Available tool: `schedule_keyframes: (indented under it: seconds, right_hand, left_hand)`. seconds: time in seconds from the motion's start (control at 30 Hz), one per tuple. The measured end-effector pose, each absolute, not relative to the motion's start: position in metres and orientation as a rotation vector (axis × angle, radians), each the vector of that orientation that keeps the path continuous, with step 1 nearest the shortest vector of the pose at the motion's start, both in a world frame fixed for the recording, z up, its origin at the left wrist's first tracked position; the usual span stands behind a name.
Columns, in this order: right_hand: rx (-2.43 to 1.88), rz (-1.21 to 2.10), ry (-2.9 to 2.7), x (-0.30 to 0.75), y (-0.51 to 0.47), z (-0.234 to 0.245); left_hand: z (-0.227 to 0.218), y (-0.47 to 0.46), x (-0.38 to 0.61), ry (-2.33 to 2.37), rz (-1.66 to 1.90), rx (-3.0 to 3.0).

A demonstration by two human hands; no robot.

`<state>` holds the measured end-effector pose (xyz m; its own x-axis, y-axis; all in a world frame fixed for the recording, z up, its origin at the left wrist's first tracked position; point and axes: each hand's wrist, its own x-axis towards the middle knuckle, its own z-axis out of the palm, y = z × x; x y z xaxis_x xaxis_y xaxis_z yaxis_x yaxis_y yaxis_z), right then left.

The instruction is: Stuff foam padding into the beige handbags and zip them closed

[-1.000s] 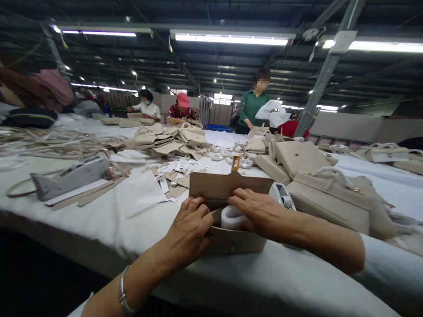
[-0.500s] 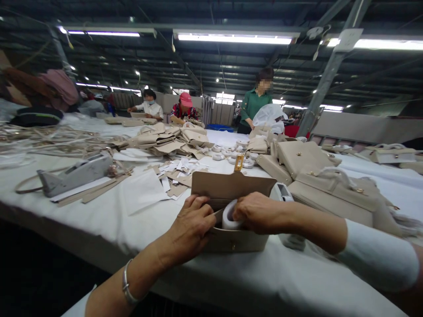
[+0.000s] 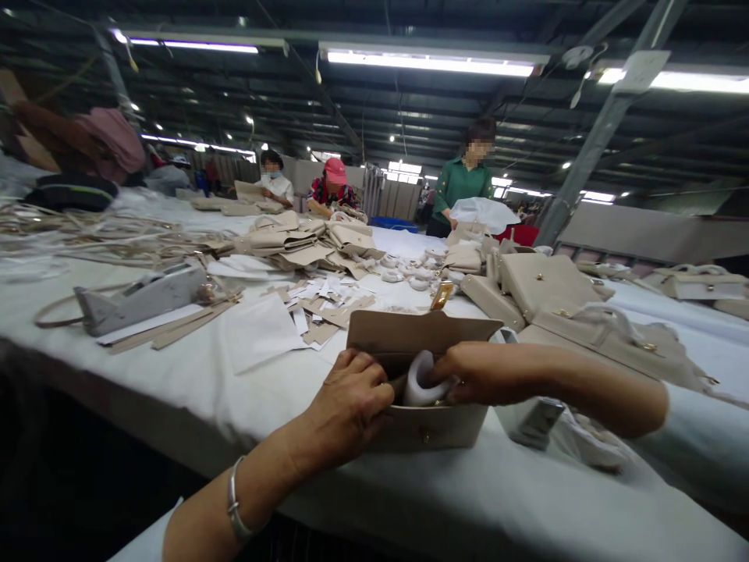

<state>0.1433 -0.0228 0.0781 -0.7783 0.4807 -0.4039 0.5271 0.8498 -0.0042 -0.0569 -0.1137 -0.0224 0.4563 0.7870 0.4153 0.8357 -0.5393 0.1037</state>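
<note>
The left hand has its fingers curled together over the left end of a beige handbag, clamped on the edge of its open mouth. A silver bangle sits on that wrist. The right hand comes in from the right, and its fingers are closed around a white roll. The roll stands on edge inside the handbag's opening, between the two sets of fingers.

Just behind the fingers the handbag's flap stands raised, with a gold clasp past its far edge. The handbag rests on the white table, under both hands.

Well to the left of the left fingers lies a grey tape dispenser. Beyond the fingers are scattered leather offcuts and a pile of beige pieces. Past the right fingers lie finished handbags. Far behind them a person in a green shirt holds a white sheet.
</note>
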Motion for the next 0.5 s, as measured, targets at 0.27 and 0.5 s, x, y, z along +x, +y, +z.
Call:
schedule_keyframes:
  seconds: [0.27,0.5]
  right_hand:
    - [1.046,0.225,2.7,0.115,-0.036,0.067]
    - [0.984,0.228,2.644,0.102,-0.038,0.063]
  left_hand:
    - [-0.02,-0.117,-0.055,-1.475,-0.572,-2.543]
    - [-0.02,-0.116,-0.061,-1.519,-0.605,-2.51]
